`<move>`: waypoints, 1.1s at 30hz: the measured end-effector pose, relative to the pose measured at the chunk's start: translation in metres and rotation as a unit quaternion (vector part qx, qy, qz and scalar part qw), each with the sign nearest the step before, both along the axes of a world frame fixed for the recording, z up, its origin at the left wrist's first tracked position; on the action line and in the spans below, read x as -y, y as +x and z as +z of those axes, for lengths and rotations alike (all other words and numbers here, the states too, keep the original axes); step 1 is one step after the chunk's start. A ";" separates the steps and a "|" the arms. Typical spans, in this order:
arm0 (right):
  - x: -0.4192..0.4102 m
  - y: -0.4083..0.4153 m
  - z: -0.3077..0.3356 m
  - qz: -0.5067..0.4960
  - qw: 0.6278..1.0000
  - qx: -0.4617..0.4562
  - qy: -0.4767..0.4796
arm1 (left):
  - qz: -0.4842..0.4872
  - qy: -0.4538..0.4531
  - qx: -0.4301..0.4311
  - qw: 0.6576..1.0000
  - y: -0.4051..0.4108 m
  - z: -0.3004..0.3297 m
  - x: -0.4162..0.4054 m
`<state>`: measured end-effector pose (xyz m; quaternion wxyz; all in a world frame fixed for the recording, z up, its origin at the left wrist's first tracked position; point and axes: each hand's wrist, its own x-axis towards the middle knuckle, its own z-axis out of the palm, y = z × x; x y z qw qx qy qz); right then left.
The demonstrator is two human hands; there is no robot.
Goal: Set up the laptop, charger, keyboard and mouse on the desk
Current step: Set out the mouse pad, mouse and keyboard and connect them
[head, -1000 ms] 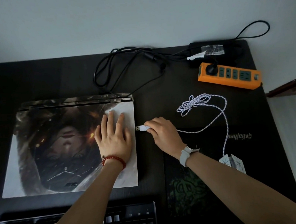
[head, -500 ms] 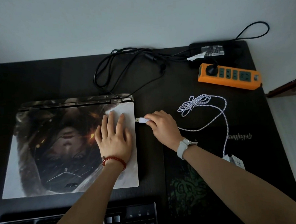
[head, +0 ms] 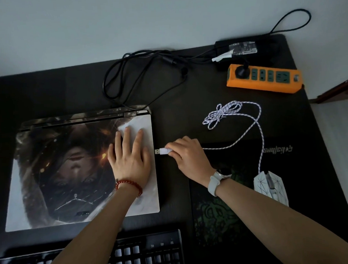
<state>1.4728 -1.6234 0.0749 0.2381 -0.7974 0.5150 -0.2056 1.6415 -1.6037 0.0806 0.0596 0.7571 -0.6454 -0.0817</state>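
Observation:
A closed laptop with a printed picture on its lid lies on the dark desk. My left hand rests flat on the lid near its right edge. My right hand pinches the white USB plug of the mouse cable, its metal tip just off the laptop's right side. The braided white cable runs in a loop to the white mouse on the mouse pad. The black charger brick sits at the back right, its black cord coiled behind the laptop. The keyboard lies at the front edge.
An orange power strip with a black plug in it lies at the back right, in front of the charger brick. A pale wall runs behind the desk. The desk's right edge drops to a light floor.
My right hand with the USB plug shifted slightly along the laptop's right side and the plug now sits close to the edge. The mouse shows more fully. My left hand stays on the lid.

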 end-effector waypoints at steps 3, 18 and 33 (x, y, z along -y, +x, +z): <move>-0.005 -0.002 -0.001 0.002 1.000 -0.005 -0.011 | 0.011 0.010 -0.010 1.000 -0.002 0.000 -0.001; -0.011 -0.001 -0.006 -0.026 0.999 0.015 -0.016 | 0.038 -0.026 -0.017 0.999 -0.009 0.001 0.000; -0.019 -0.004 -0.010 -0.008 1.000 0.019 -0.018 | 0.043 -0.035 -0.016 0.998 -0.010 -0.001 -0.002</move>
